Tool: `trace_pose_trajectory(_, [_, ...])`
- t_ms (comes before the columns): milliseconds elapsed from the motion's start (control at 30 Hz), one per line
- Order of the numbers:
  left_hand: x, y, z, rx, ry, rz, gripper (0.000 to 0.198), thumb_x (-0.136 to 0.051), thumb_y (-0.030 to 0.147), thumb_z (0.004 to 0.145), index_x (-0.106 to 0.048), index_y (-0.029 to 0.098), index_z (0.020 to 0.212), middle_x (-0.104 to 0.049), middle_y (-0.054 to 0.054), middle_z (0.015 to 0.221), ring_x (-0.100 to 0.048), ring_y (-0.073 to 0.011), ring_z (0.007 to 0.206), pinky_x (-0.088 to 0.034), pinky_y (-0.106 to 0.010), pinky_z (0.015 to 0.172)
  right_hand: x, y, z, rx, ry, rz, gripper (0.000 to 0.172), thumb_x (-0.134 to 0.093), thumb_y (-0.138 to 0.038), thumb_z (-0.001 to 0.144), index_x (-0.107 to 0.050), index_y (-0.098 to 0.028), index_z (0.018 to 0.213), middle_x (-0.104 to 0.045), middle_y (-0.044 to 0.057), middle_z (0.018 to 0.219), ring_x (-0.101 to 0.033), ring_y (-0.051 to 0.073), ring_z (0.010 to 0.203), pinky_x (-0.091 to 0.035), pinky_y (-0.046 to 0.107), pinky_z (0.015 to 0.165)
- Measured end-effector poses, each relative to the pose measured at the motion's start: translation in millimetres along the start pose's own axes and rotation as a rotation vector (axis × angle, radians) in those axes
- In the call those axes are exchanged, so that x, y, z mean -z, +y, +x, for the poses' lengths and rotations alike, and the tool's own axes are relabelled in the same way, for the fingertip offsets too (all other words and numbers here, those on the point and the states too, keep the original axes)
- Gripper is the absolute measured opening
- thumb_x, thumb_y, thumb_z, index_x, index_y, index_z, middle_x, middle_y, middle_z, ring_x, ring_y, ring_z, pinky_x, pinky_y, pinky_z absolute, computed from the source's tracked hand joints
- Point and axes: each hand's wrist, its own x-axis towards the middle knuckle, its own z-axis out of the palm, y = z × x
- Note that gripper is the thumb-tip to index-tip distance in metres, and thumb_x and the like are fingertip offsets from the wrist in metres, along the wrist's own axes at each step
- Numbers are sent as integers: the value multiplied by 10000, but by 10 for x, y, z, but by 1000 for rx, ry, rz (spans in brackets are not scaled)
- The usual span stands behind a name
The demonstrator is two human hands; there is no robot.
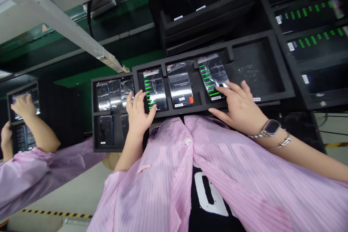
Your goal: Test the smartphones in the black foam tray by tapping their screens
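Foam trays (phones in cutouts) crowd a green-sided workstation.

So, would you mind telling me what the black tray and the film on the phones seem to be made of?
The tray looks like matte black foam, with cut pockets. The film looks like thin glossy plastic, going by its creases and glare; the exact type is unclear.

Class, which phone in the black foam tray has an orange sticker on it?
The phone between the two green-barred phones; only it carries the orange sticker.
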Motion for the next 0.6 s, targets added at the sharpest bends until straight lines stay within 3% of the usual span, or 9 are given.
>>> trace_pose_trajectory(67, [18, 49, 97, 36, -66, 24, 723, -678, 606, 909, -504, 180, 1467, -557, -195, 1530, -285, -408, 1586, -232, -624, 1284, 4, 7, 30, -18, -5, 17, 735, -521, -638, 973, -434, -157, 1523, -620, 200, 1393, -487, 429, 1432, -259, 743, 1225])
trace_pose_trajectory(133, [17, 67, 226, 54, -114, 12, 865, -673, 716, 868, -470, 169, 1506, -525, -213, 1557, -244, -422, 1602, -198, -634, 1296, 38, 5, 108, -18, 54, 38, 770, -579, -622, 951, -409, -154, 1539, -588, 210, 1428, -465, 419, 1453, -270, 710, 1244])
trace_pose_trajectory(267, [41, -15, 422, 102, -153, -107, 912, -656, 757, 861, -416, 207, 1548, -519, -203, 1567, -387, -415, 1543, -136, -667, 1305, 115, 60, 295, -91, 152, 203, 780, -646, -561, 931, -380, -151, 1538, -505, 237, 1518, -446, 363, 1482, -368, 592, 1247])
trace_pose_trajectory(367, [117, -95, 430, 163, -152, -367, 762, -616, 680, 938, -404, 264, 1540, -560, -174, 1529, -542, -339, 1443, -288, -610, 1281, 96, 150, 405, -241, 117, 471, 725, -624, -533, 946, -341, -195, 1522, -462, 227, 1573, -454, 311, 1492, -405, 569, 1227])
trace_pose_trajectory(467, [161, -94, 413, 231, -94, -587, 699, -667, 607, 934, -427, 283, 1505, -637, -146, 1435, -591, -286, 1392, -488, -488, 1168, 48, 200, 496, -307, 107, 657, 652, -606, -538, 943, -364, -227, 1462, -494, 222, 1546, -452, 293, 1499, -445, 555, 1193])
trace_pose_trajectory(600, [184, 0, 525, 407, -146, -720, 845, -764, 463, 862, -359, 273, 1580, -771, -79, 1137, -759, -204, 904, -638, -359, 813, 54, 154, 597, -315, 88, 750, 593, -598, -535, 941, -380, -259, 1419, -545, 194, 1510, -492, 275, 1469, -440, 556, 1201])
